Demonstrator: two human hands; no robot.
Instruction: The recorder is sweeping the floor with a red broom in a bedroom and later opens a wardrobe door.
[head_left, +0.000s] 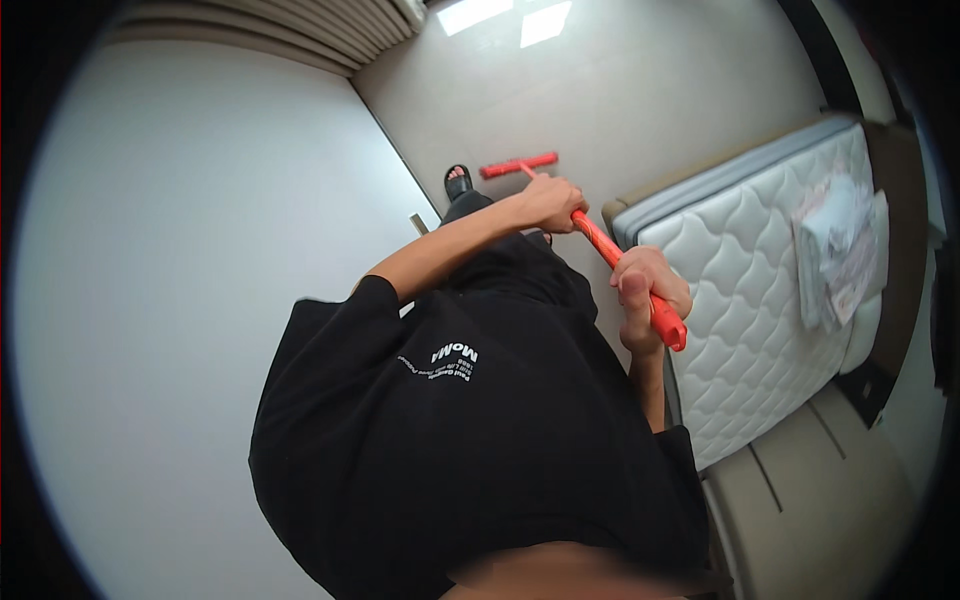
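Both of my hands grip a long red handle point(598, 240) that slants down and away from me. It ends in a narrow red T-shaped head point(518, 165) resting on the floor; whether that carries a squeegee blade or bristles is too small to tell. My left hand point(553, 203) is closed around the lower part of the handle, its arm reaching across in front of my body. Nearer to me, my right hand point(650, 290) wraps the upper part, just below the end with the hanging hole. A black sandal point(458, 182) on my foot is beside the head.
To the right stands a bed with a bare white quilted mattress point(735, 270), folded bedding point(838, 245) lying on it. A plain white wall point(180, 270) runs close along my left. Pleated curtains point(290, 30) hang at the far left, and light patches fall on the pale floor point(640, 70).
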